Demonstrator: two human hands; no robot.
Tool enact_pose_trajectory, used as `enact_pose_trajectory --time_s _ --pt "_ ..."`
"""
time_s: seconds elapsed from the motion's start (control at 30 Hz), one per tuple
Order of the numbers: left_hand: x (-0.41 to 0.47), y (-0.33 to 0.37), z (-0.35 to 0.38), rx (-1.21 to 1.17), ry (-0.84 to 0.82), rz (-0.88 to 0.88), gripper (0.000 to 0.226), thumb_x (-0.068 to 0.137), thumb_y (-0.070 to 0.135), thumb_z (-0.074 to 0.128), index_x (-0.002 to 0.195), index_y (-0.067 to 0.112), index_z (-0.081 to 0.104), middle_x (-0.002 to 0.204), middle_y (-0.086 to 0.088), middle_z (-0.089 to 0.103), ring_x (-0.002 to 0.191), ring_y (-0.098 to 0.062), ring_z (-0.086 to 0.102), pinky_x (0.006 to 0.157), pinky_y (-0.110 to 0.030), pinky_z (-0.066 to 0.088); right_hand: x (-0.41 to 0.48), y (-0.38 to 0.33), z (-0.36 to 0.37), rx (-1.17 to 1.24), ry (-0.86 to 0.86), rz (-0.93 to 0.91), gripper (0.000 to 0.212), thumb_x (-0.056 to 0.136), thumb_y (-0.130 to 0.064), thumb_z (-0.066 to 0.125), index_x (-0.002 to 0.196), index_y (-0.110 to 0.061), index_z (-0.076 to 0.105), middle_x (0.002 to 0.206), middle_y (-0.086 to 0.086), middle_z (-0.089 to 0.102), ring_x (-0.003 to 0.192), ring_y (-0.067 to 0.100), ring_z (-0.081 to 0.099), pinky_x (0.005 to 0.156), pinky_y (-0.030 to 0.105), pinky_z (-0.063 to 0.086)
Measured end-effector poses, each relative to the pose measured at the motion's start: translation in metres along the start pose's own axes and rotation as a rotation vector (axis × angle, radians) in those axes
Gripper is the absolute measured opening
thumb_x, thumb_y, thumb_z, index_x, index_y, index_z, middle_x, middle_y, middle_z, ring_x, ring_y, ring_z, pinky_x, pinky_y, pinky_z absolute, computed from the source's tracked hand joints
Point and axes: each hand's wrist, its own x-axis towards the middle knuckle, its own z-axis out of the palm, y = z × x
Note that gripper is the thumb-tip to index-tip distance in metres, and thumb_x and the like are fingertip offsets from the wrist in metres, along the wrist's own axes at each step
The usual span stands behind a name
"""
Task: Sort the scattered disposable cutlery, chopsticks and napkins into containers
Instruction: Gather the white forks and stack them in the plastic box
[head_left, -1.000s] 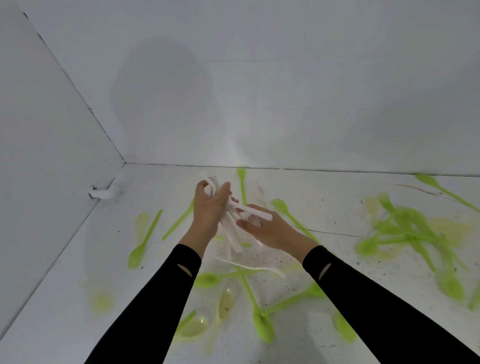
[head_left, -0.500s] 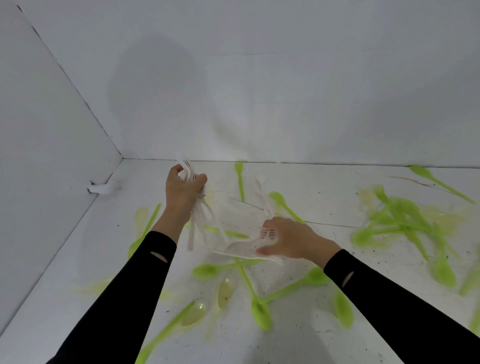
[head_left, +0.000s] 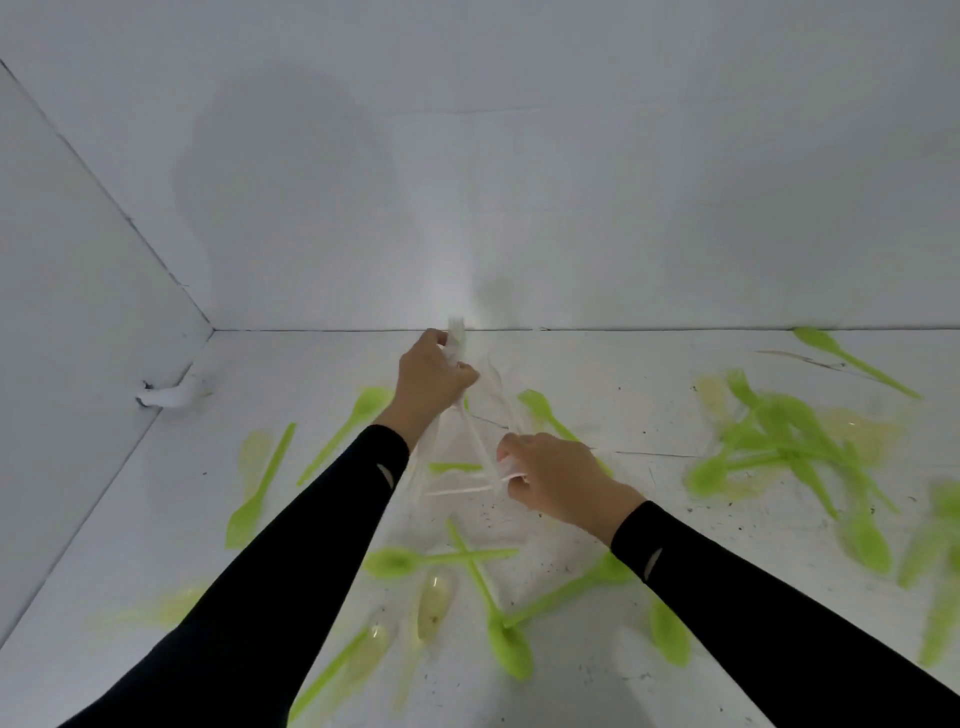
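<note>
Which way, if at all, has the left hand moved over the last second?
Yes. The left hand has risen in view toward the wall-floor seam. The white cutlery it grips now crosses that line, having been below it.

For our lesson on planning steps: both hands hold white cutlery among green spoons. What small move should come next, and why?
Probably the right hand lifts its pinched white piece into the white bundle gripped by the left hand: same colour, no container visible.
</note>
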Motion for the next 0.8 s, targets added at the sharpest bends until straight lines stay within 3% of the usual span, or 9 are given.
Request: enact_pose_trajectory --time_s 0.13,0.2,0.27,0.33,0.4,0.47,0.57,0.67,0.8 --pt "0.013 0.007 0.036 0.058 -0.176 -0.08 0.057 0.077 0.026 0.079 0.12 0.003 0.052 0.107 -0.007 0.06 0.094 -0.024 0.063 0.076 -0.031 0.053 0.014 0.0 0.016 -0.134 -0.01 -0.02 0.027 0.095 -0.024 0.051 0.121 -0.019 0.057 0.106 0.0 0.067 0.098 0.022 0.064 0.067 0.029 0.042" --pt "0.016 0.007 0.048 0.103 -0.217 -0.137 0.053 0.077 0.03 0.079 0.114 0.001 0.054 0.104 -0.008 0.061 0.087 -0.022 0.06 0.069 -0.029 0.05 0.013 0.003 0.02 -0.15 0.045 -0.061 0.024 0.09 -0.02 0.058 0.114 -0.019 0.062 0.098 0.0 0.068 0.089 0.022 0.065 0.063 0.029 0.043" --pt "0.017 0.009 0.059 0.13 -0.253 -0.163 0.047 0.076 0.033 0.08 0.103 0.001 0.057 0.096 -0.008 0.063 0.079 -0.021 0.059 0.057 -0.023 0.044 0.006 0.006 0.025 -0.206 0.122 -0.161 0.028 0.067 -0.015 0.078 0.093 -0.016 0.067 0.073 -0.001 0.065 0.061 0.019 0.062 0.046 0.025 0.042" --pt "0.016 0.011 0.064 0.121 -0.264 -0.177 0.04 0.077 0.029 0.079 0.097 0.002 0.057 0.089 -0.009 0.061 0.08 -0.023 0.062 0.052 -0.021 0.041 -0.005 0.009 0.033 -0.224 0.171 -0.222 0.034 0.05 -0.01 0.082 0.079 -0.017 0.064 0.059 -0.005 0.057 0.043 0.016 0.05 0.037 0.019 0.034" --pt "0.017 0.014 0.066 0.141 -0.266 -0.182 0.031 0.077 0.021 0.076 0.094 0.002 0.059 0.089 -0.012 0.063 0.085 -0.027 0.064 0.052 -0.022 0.041 -0.018 0.013 0.04 -0.233 0.214 -0.234 0.033 0.049 -0.012 0.08 0.076 -0.019 0.062 0.058 -0.006 0.054 0.04 0.015 0.046 0.036 0.017 0.03" --pt "0.016 0.016 0.068 0.169 -0.275 -0.172 0.023 0.077 0.015 0.072 0.08 0.005 0.052 0.075 -0.006 0.058 0.079 -0.026 0.061 0.046 -0.023 0.037 -0.032 0.018 0.039 -0.186 0.23 -0.22 0.031 0.055 -0.016 0.079 0.079 -0.021 0.06 0.06 -0.007 0.057 0.044 0.013 0.051 0.034 0.019 0.033" --pt "0.013 0.018 0.07 0.242 -0.288 -0.146 0.029 0.079 0.016 0.071 0.067 0.01 0.045 0.066 0.0 0.049 0.073 -0.022 0.056 0.05 -0.024 0.04 -0.047 0.029 0.027 -0.143 0.353 -0.186 0.01 0.072 -0.022 0.058 0.081 -0.022 0.063 0.065 -0.009 0.059 0.05 0.012 0.055 0.033 0.021 0.036" --pt "0.009 0.025 0.068 0.271 -0.276 -0.119 0.032 0.08 0.018 0.073 0.067 0.008 0.046 0.066 -0.001 0.05 0.077 -0.025 0.057 0.062 -0.027 0.042 -0.067 0.041 0.011 -0.143 0.473 -0.147 0.015 0.075 -0.025 0.048 0.078 -0.023 0.063 0.071 -0.007 0.057 0.052 0.013 0.057 0.032 0.023 0.034" --pt "0.009 0.048 0.047 0.207 -0.182 -0.045 0.03 0.078 0.021 0.074 0.083 0.002 0.051 0.068 -0.002 0.052 0.089 -0.029 0.065 0.059 -0.026 0.038 -0.094 0.066 -0.016 -0.111 0.597 0.086 0.017 0.078 -0.028 0.05 0.085 -0.017 0.061 0.081 -0.004 0.056 0.048 0.016 0.054 0.032 0.021 0.023"
